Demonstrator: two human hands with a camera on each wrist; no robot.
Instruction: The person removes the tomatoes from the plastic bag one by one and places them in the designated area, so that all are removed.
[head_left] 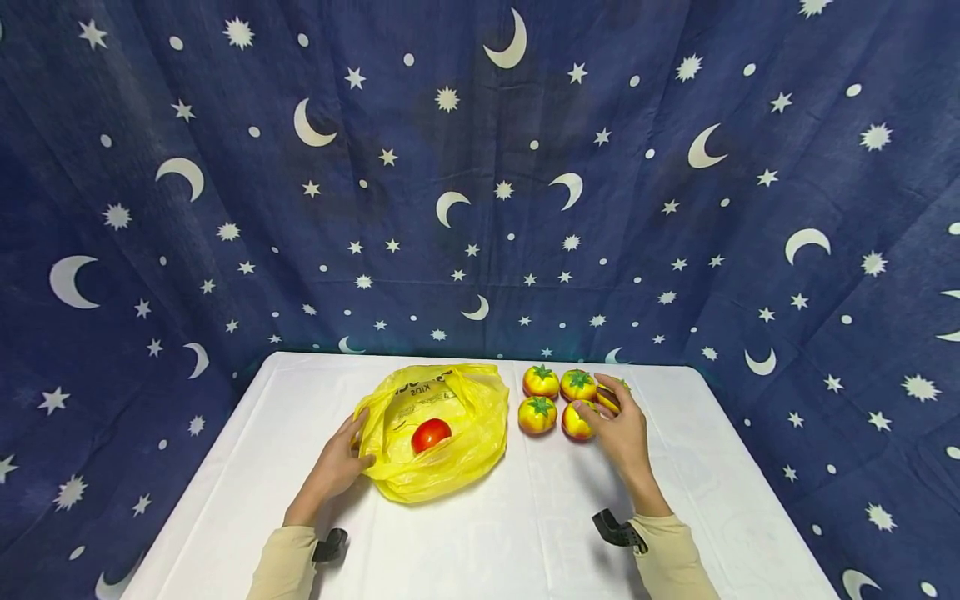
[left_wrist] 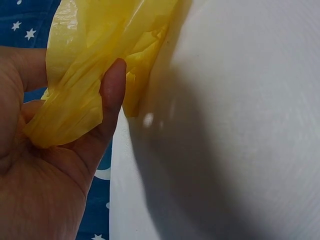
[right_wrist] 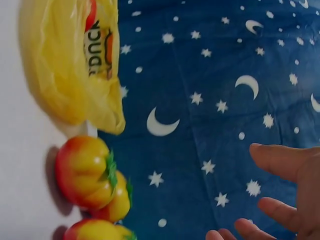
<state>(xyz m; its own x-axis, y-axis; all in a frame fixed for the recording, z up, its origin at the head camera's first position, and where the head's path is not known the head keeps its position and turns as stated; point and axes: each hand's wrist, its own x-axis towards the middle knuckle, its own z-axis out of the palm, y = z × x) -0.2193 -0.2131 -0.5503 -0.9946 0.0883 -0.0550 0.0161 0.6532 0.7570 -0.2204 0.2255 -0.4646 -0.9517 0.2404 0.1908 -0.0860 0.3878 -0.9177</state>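
Observation:
My left hand [head_left: 336, 462] grips the left rim of a yellow plastic bag [head_left: 480, 442], its thumb and fingers on either side of the film [left_wrist: 75, 90]. The bag lies with its mouth open, and a shiny red round fruit, like a tomato [head_left: 431, 436], sits inside. Right of the bag stand several yellow-and-red tomato-like fruits [head_left: 537, 416] with green leafy tops. My right hand [head_left: 622, 429] hovers over the rightmost ones with its fingers spread and partly hides them. In the right wrist view its fingers [right_wrist: 282, 212] are apart from the fruits [right_wrist: 85, 172], holding nothing.
A white cloth covers the table [head_left: 480, 550]. Behind it hangs a dark blue curtain [head_left: 480, 208] with moons and stars. Black wrist mounts [head_left: 617, 529] sit at both sleeves, close above the tabletop.

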